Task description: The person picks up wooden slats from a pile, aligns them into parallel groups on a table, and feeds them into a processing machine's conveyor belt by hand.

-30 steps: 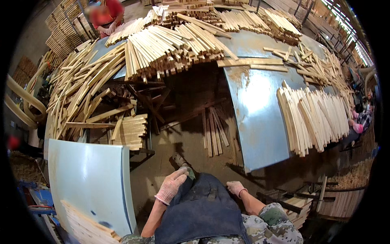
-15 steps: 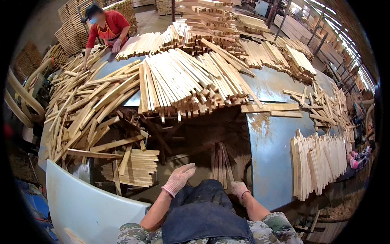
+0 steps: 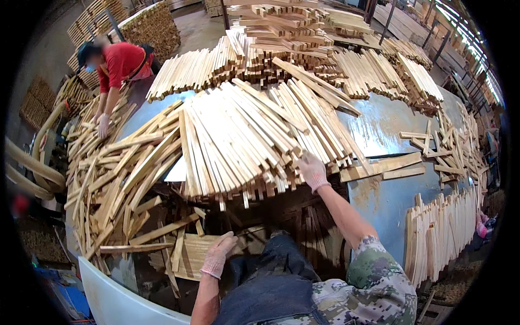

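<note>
A large pile of pale wooden strips [image 3: 233, 135] lies fanned out before me, cut ends toward me. My right hand [image 3: 312, 170], in a whitish glove, reaches out to the pile's front right part. Its fingertips are at the strip ends and partly hidden, so their grip does not show. My left hand [image 3: 219, 254], gloved too, hovers low in front of my body, open with fingers stretched out and nothing in it. Below and beside it lies a lower stack of strips [image 3: 192, 254]. Loose strips [image 3: 130, 184] lie in a tangled heap to the left.
A blue-grey metal table [image 3: 374, 200] runs along the right, bearing a row of upright strips [image 3: 439, 233] and a scattered heap. A pale curved panel [image 3: 124, 298] stands at lower left. A co-worker in red [image 3: 122, 65] bends over the far left heap. Stacked lumber [image 3: 287, 32] rises behind.
My right hand has risen from beside my lap to the front of the strip pile. My left hand has dropped slightly. The co-worker has bent lower over the heap; my view has shifted.
</note>
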The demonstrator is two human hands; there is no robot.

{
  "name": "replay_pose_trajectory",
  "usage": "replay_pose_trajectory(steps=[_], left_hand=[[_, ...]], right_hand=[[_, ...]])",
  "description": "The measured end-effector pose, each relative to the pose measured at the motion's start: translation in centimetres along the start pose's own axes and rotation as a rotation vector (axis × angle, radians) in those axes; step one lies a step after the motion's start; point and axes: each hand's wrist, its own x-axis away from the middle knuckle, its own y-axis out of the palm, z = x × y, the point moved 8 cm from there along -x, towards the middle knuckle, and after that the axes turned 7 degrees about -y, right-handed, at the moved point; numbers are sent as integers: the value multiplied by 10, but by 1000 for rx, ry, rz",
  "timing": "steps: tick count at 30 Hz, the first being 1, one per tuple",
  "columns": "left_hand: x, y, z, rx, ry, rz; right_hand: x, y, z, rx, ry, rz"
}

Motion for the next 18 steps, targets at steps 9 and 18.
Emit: replay_pose_trajectory(steps=[9, 18], left_hand=[[-124, -9, 113, -156, 176, 262], [-201, -5, 163, -154, 172, 434]], right_hand=[[-232, 43, 27, 423, -209, -54], [-260, 82, 54, 598, -447, -208]])
